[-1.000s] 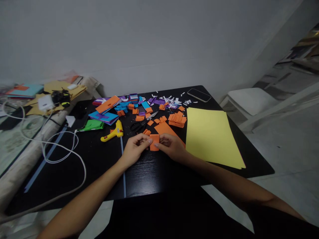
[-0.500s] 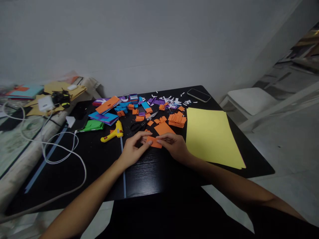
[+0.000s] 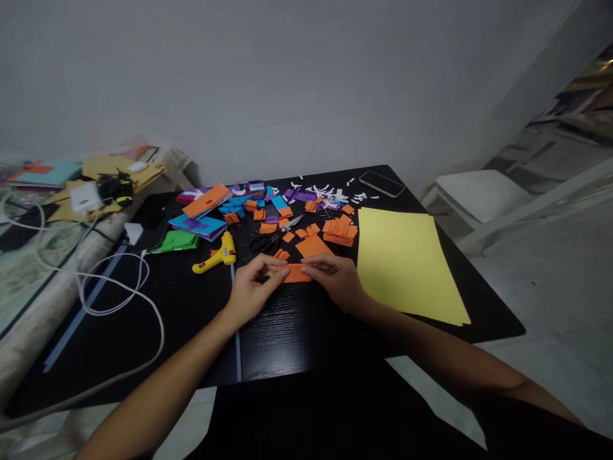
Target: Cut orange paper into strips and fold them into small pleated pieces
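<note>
A small orange paper piece (image 3: 297,273) is pinched between my two hands above the black table (image 3: 287,345). My left hand (image 3: 253,287) grips its left end between thumb and fingers. On its right end, my right hand (image 3: 335,281) closes in the same way. Just beyond the hands lie a larger orange sheet (image 3: 313,246) and black-handled scissors (image 3: 291,223). A pile of folded orange pieces (image 3: 340,230) sits behind my right hand. To the left of my left hand rests a yellow glue gun (image 3: 217,253).
Yellow sheets (image 3: 407,262) cover the table's right part, with a phone (image 3: 382,183) behind them. Blue and orange paper stacks (image 3: 198,225), green paper (image 3: 176,241) and white scraps (image 3: 328,195) lie farther back. A white cable (image 3: 156,313) loops at the left. A white stool (image 3: 481,195) stands right.
The orange piece has turned from slanting to nearly level. My left hand has shifted slightly left and up, and my right hand has barely moved.
</note>
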Tool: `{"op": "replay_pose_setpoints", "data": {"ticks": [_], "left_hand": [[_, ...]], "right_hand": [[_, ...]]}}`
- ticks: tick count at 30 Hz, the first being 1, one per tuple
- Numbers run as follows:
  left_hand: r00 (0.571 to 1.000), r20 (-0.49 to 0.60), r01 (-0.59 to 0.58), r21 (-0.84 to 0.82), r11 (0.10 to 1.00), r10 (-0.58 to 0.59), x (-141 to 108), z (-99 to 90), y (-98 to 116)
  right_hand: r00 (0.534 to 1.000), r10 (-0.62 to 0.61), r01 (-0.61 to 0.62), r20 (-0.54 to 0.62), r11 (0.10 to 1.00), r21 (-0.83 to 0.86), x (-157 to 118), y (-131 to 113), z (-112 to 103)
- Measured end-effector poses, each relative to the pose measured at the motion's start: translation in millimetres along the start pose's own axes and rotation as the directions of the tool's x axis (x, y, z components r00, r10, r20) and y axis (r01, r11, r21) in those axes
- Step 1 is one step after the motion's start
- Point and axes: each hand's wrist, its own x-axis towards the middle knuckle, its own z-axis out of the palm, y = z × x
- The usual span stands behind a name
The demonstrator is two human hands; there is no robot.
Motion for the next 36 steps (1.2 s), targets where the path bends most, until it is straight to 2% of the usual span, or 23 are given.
{"op": "replay_pose_setpoints", "data": {"ticks": [14, 26, 36], "left_hand": [[1.000, 0.002, 0.025, -0.055, 0.998, -0.025, 0.9, 0.2, -0.1], [0.983, 0.111, 0.158, -0.098, 0.983, -0.147, 5.4, -1.3, 3.0], [0.980, 0.097, 0.181, -0.092, 0.979, -0.172, 4.7, -2.2, 2.5]], "right_hand": [[1.000, 0.012, -0.012, -0.010, 1.000, -0.020, -0.6, -3.1, -0.6], [1.000, -0.007, 0.007, 0.007, 1.000, -0.028, -1.6, -2.8, -0.2], [1.000, 0.001, -0.001, -0.012, 1.000, -0.004, -2.0, -5.7, 1.1]]}}
